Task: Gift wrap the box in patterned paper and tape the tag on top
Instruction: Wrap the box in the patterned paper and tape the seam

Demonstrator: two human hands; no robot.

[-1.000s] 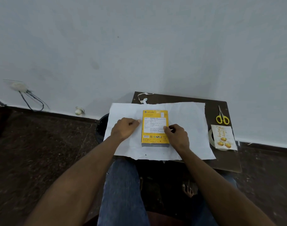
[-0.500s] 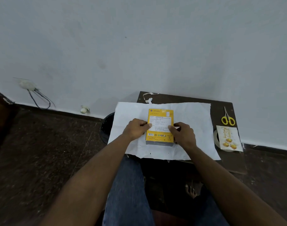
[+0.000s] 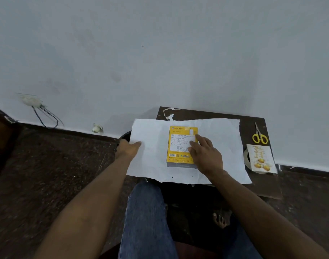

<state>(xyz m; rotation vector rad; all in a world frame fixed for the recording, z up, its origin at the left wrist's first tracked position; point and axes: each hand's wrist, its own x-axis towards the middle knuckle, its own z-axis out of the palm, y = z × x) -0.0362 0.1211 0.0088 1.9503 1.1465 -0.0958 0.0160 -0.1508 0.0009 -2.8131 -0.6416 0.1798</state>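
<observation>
**Box Position Relative to Both Hands**

The yellow box [image 3: 182,145] lies flat, label side up, near the centre of the white paper sheet [image 3: 221,146]. The sheet is spread on a dark surface [image 3: 253,186] and overhangs its left edge.

Right hand [image 3: 206,156]: the palm faces down on the right half of the box. The fingers [image 3: 194,144] are straight and lie close together on the box label. They do not curl round the box.

Left hand [image 3: 127,147]: located at the left edge of the sheet, well apart from the box. The thumb lies on top of the paper. The remaining fingers are hidden under or behind the sheet edge, so it cannot be told whether they grip the paper.

To the right of the sheet, on the same surface:
- Yellow-handled scissors [image 3: 259,136], blades closed, near the far right corner.
- A tag [image 3: 260,158] printed with golden ornaments, lying over a roll of clear tape [image 3: 246,158].
</observation>
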